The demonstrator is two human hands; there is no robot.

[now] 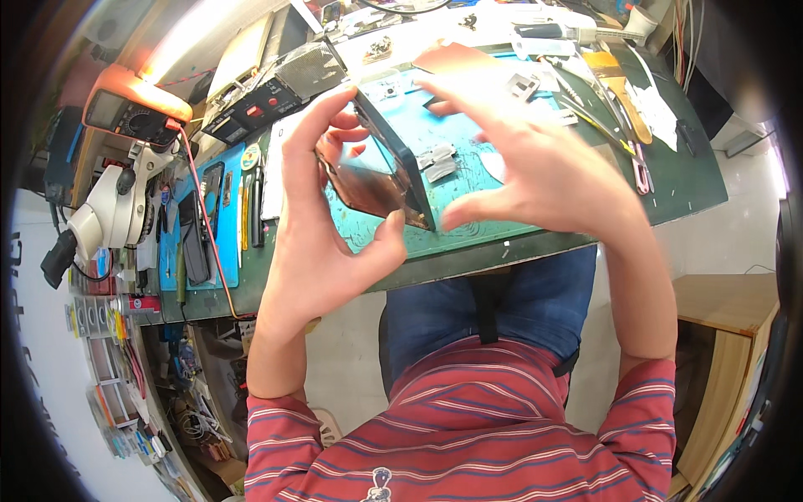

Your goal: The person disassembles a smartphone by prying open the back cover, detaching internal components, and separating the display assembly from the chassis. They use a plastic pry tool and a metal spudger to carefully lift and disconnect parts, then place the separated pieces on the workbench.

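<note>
Nearest the camera are a red striped shirt [468, 435] and blue jeans [493, 309], beneath the edge of a green workbench [686, 188]. Above that edge two hands hold one dark, flat phone-like device [381, 171], tilted on edge over a blue work mat [452, 125]. The left hand [322, 226] grips it, thumb at the lower corner and fingers curled over the top edge. The right hand [544, 159] presses its thumb to the lower right corner while its other fingers are spread open above; this hand covers much of the mat behind it. Small grey metal parts [439, 161] lie just beside the device; their number is hard to make out. To the left stand one white microscope [113, 205] and one orange multimeter [134, 105] with a red lead. At the far right lie tweezers and hand tools [615, 92], blurred and bent by the lens.
</note>
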